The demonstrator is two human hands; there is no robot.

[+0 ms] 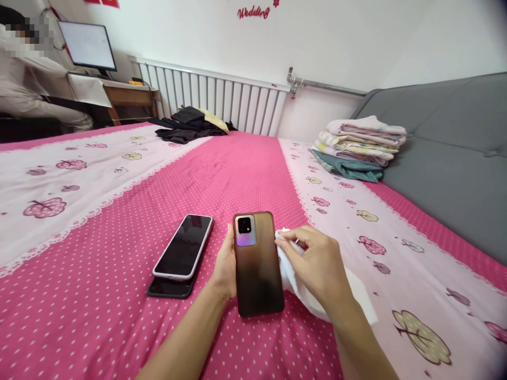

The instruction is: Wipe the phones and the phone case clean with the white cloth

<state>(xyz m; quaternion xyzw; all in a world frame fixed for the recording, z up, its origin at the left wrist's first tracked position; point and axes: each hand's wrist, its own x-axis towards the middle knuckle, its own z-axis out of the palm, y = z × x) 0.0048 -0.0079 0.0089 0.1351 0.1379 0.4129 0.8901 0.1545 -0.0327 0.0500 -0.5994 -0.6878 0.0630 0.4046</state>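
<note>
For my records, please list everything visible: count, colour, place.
held phone: 1, brown, in left hand
stacked phones: 2, white, black, on bedspread
cloth: 1, white, in right hand
bedspread: 1, pink, white, foreground
clothes: 1 pile, black, yellow, by radiator
folded fabrics: 1 stack, multicoloured, by headboard
headboard: 1, grey, right
radiator: 1, white, wall
pipe: 1, grey, wall
decorations: several, red, wall
monitor: 1, black, on desk
desk: 1, brown, left
person: 1, pale clothing, left
left hand: 1, bare, centre
right hand: 1, bare, on cloth
</note>
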